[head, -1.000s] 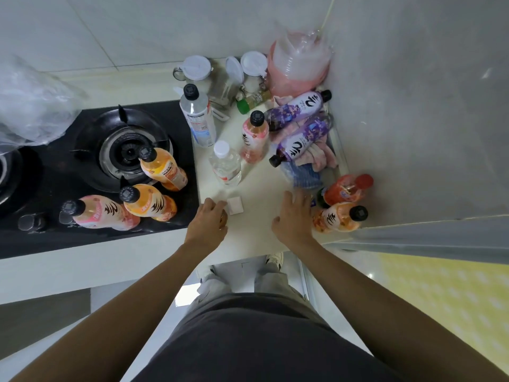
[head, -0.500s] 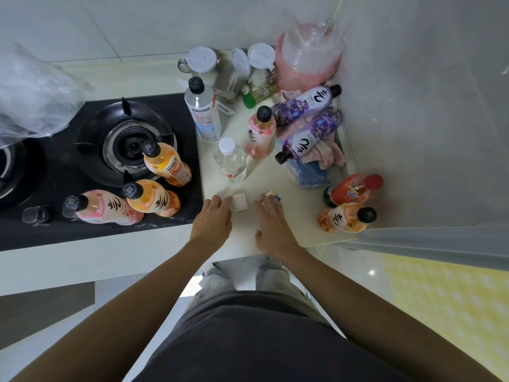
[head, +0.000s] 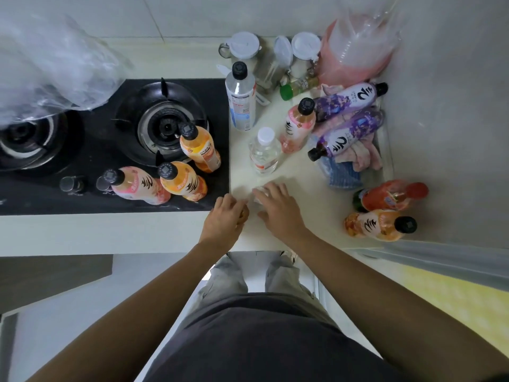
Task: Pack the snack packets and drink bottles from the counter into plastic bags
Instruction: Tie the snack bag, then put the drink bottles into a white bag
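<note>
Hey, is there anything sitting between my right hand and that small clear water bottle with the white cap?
Nothing visible. The right hand lies flat on the counter just in front of the small water bottle, with only bare counter between the fingertips and its base. The pink drink bottle stands close on its right, beside it rather than in the way.

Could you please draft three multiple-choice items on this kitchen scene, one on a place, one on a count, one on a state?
1. Where do the two purple bottles lie?
A. on the stove
B. near the right wall
C. on the floor

2. How many bottles stand on the stove?
A. one
B. three
C. six

3. How is the white-capped bottle posed?
A. upright, capped
B. lying down
C. uncapped

Answers: 1 B, they lie on cloths in the corner; 2 B, two orange, one pink; 3 A, its cap points up.
</note>
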